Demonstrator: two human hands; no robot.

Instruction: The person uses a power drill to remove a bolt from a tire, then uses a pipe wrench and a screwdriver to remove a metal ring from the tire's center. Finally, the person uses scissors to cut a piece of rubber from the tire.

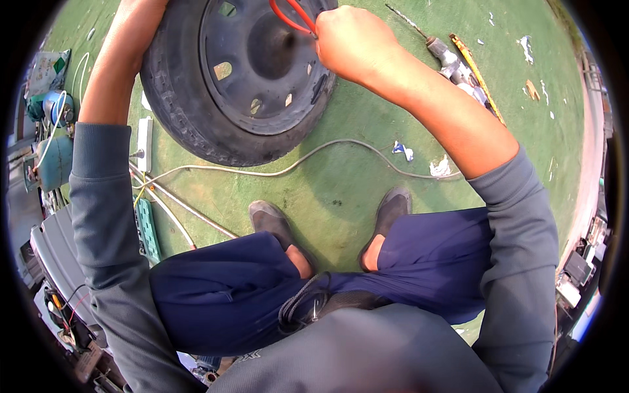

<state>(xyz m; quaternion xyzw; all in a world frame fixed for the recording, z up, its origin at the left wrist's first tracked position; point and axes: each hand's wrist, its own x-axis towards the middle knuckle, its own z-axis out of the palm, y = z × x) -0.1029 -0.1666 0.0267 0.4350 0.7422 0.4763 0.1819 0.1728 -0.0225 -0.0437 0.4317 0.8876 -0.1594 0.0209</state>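
A black tyre on a dark steel wheel rim (239,78) stands or leans on the green floor ahead of me, its upper part cut off by the frame edge. My right hand (354,42) is closed in front of the rim's right side, gripping a red tool (298,16) with two curved bars or handles; its far end is out of the frame, so its exact kind is unclear. At the tyre's upper left, my left hand (143,8) shows only in part at the top edge. Its fingers are hidden, and whether it grips the tyre cannot be seen.
A drill (452,62) with a long bit lies at the right beside a yellow bar (477,75). A grey cable (288,169) crosses the floor before my feet. A white power strip (145,145) and metal rods lie left; a teal tank (56,164) stands farther left.
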